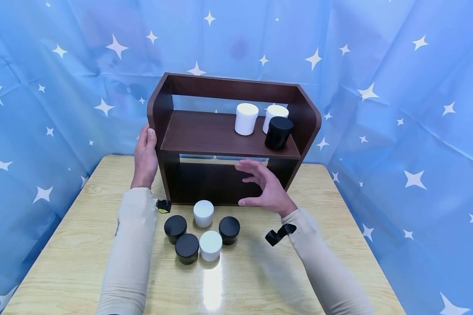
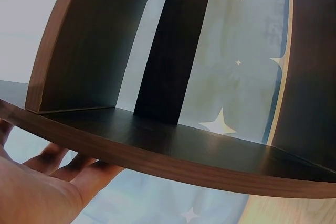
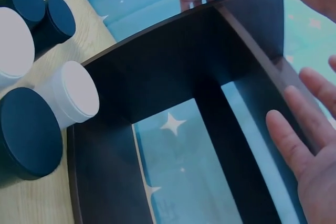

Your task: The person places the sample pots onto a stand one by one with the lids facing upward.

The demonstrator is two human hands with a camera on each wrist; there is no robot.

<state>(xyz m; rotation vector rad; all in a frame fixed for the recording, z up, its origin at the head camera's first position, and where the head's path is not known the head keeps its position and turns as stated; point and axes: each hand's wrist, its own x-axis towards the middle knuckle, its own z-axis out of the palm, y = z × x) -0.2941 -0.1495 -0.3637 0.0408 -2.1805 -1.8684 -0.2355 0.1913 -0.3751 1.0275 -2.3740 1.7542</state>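
Note:
A dark brown two-tier shelf (image 1: pixel 205 129) stands on the table. My left hand (image 1: pixel 145 155) rests against the outer face of its left side panel, with fingertips at the panel in the left wrist view. In front of the lower tier hovers my right hand (image 1: pixel 269 188), holding nothing, its fingers spread and the thumb apart. On the upper tier's right part are a white jar (image 1: pixel 246 119), a second white jar (image 1: pixel 273 114) and a black jar (image 1: pixel 278 133) that partly hides it.
On the table (image 1: pixel 299 275) before the shelf, a white jar (image 1: pixel 203 213) and another white jar (image 1: pixel 210 245) stand grouped with a black jar (image 1: pixel 175 228), a second black jar (image 1: pixel 187 248) and a third black jar (image 1: pixel 229 229). A blue star-patterned curtain (image 1: pixel 378 131) surrounds the table.

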